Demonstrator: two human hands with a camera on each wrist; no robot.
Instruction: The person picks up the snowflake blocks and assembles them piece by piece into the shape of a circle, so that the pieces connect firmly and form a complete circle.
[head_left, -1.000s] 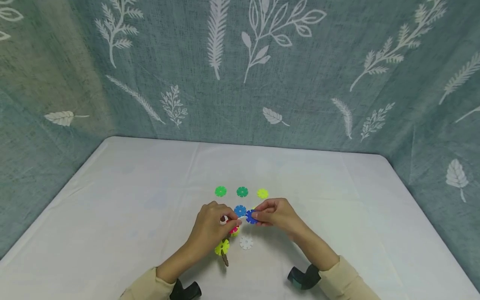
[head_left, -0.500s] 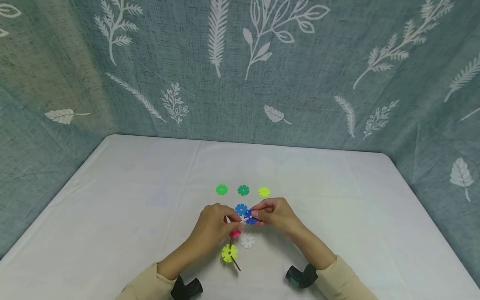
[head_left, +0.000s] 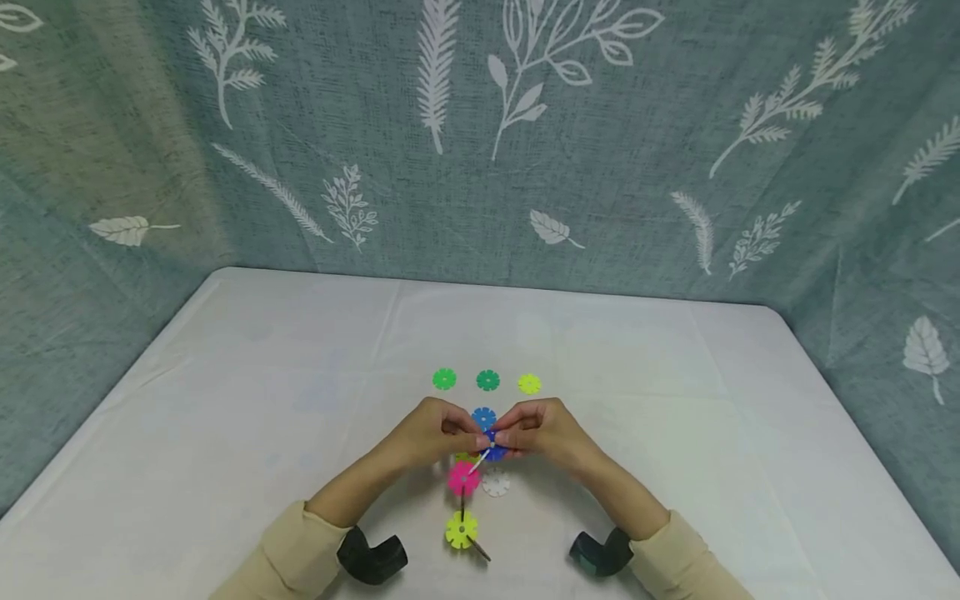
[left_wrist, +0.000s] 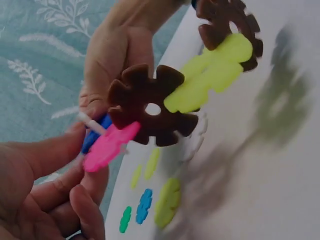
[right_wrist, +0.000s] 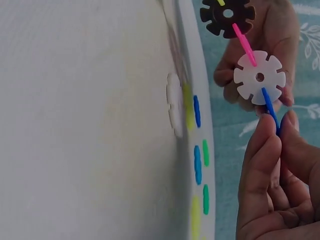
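Notched plastic discs, slotted edge to edge, form a chain that dangles between my hands. A dark blue disc [head_left: 492, 452] tops it, joined to a white disc [right_wrist: 245, 79] turned edge-on to the head camera. Below follow a pink disc [head_left: 462, 484], a brown disc [left_wrist: 131, 95], a yellow disc [head_left: 453, 535] and another brown disc [left_wrist: 214, 30]. My right hand [head_left: 547, 432] pinches the blue disc between thumb and fingers. From the other side, my left hand [head_left: 431, 432] pinches the same blue disc near its upper edge. Fingertips of both hands nearly meet there.
Loose discs lie flat on the white-covered table [head_left: 225, 400]: light green [head_left: 441, 383], dark green [head_left: 483, 384], yellow [head_left: 526, 387], light blue [head_left: 480, 415] and white [head_left: 497, 492]. Black wrist devices [head_left: 373, 562] sit under both wrists. A patterned curtain [head_left: 480, 208] stands behind.
The chain has swung and straightened, its pink and yellow discs now lower. My left fingers have shifted from the white disc onto the blue disc, and my hands have come closer together.
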